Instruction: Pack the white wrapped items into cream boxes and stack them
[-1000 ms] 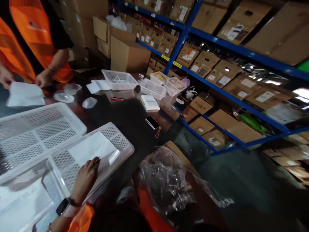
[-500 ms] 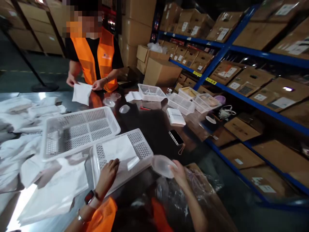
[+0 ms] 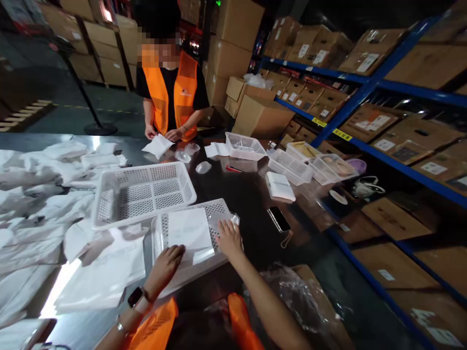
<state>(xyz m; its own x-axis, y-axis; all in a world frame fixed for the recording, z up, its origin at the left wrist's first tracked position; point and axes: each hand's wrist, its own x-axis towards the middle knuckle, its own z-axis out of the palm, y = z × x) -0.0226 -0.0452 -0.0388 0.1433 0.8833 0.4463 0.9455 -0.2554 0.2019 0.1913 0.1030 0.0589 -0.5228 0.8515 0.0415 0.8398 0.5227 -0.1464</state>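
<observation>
While the left hand [image 3: 166, 265] lies flat, fingers spread, on a white bag [image 3: 189, 232] inside the near basket [image 3: 162, 233], the right hand [image 3: 228, 238] presses open-palmed on a clear cup [image 3: 222, 219] in that basket's far corner. Across the dark counter [image 3: 248, 204], another person's hands [image 3: 175, 134] hold a white bag beside a second basket [image 3: 142, 192].

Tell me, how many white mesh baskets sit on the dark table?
5, perhaps more hidden. One under the person's hands, a larger one behind it, one near the co-worker, and two side by side by the shelves.
</observation>
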